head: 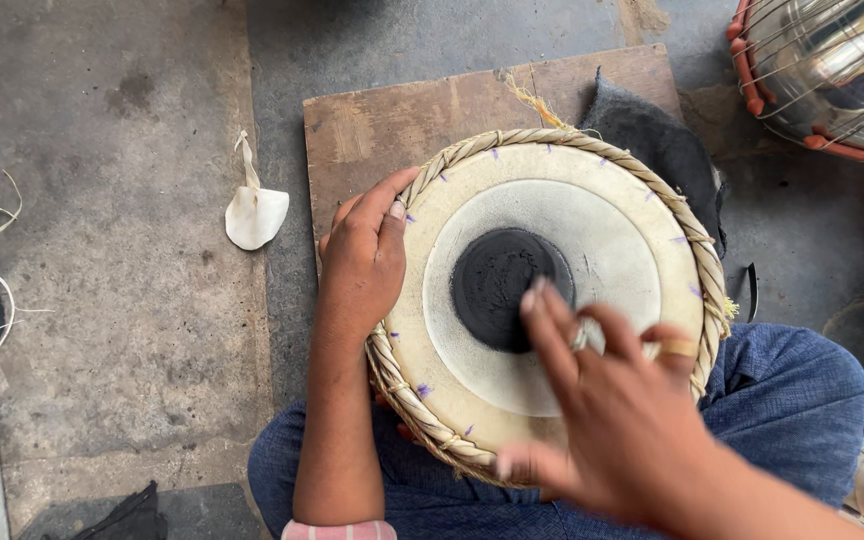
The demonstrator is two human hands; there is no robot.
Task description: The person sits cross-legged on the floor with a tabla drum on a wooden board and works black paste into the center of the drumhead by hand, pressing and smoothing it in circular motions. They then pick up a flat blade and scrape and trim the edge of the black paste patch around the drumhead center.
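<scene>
A round drum head (602, 250) with a pale skin, a braided straw-coloured rim and a black paste patch (497, 280) in its middle rests on my lap. My left hand (364, 258) grips the drum's left rim, thumb on the skin. My right hand (612, 410) is over the lower part of the skin, blurred, with its fingertips touching the black patch's right edge. A ring shows on one finger. Whether it pinches something small and pale is unclear.
A wooden board (402, 120) lies on the concrete floor beneath the drum, with a dark cloth (652, 135) on its right. A shiny metal drum shell (832, 70) with straps stands top right. A pale skin scrap (255, 212) lies left.
</scene>
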